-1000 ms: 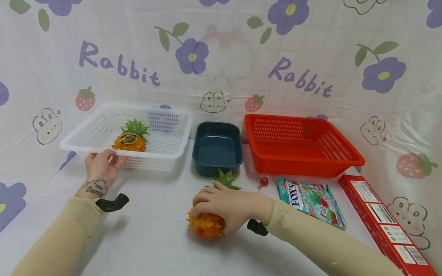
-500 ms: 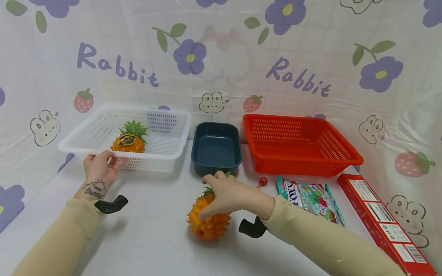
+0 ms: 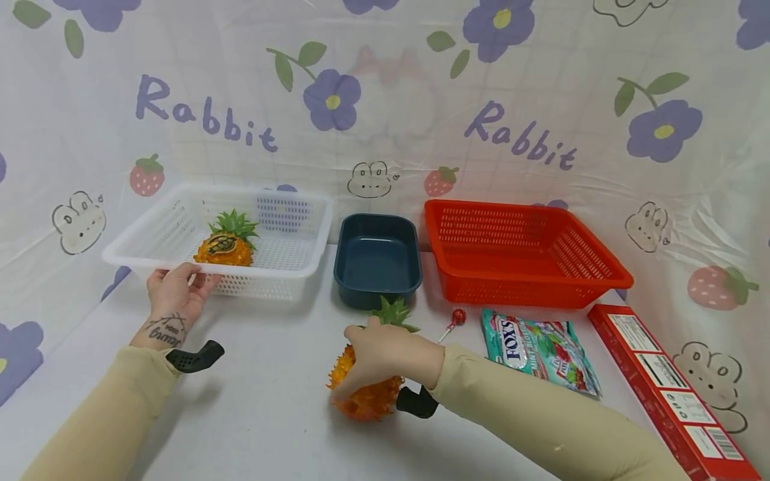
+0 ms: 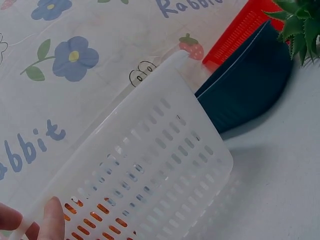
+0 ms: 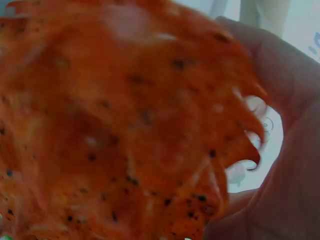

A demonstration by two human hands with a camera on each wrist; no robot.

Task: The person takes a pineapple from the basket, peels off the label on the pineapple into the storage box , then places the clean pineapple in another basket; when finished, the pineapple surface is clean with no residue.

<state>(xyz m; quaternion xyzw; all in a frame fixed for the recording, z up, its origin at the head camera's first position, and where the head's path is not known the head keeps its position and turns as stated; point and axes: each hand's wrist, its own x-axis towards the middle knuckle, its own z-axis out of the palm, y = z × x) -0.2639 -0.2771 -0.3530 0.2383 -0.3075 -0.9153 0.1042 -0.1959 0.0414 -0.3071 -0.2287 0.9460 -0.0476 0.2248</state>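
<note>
My left hand point(image 3: 180, 294) pinches the front rim of the white plastic basket point(image 3: 283, 272), its thumb and fingers on either side of the edge. Inside that basket lies a small orange pineapple point(image 3: 224, 250) with a green crown and a dark label. My right hand point(image 3: 388, 354) grips a second spiky pineapple point(image 3: 368, 402), which lies on the table with its crown pointing away. Up close in the right wrist view, this pineapple point(image 5: 125, 120) fills most of the picture, and the right hand point(image 5: 295, 85) curves around its side.
A dark blue tub point(image 3: 377, 257) stands between the white basket and a red basket point(image 3: 529, 257). On the right lie a lollipop point(image 3: 458, 316), a green candy bag point(image 3: 541, 351) and a long red box point(image 3: 668, 384). A patterned curtain point(image 3: 385, 100) hangs behind.
My right hand loosened and lifted off the near pineapple, then came back down around it, with the thumb now at its near left side. The left hand stays on the white basket.
</note>
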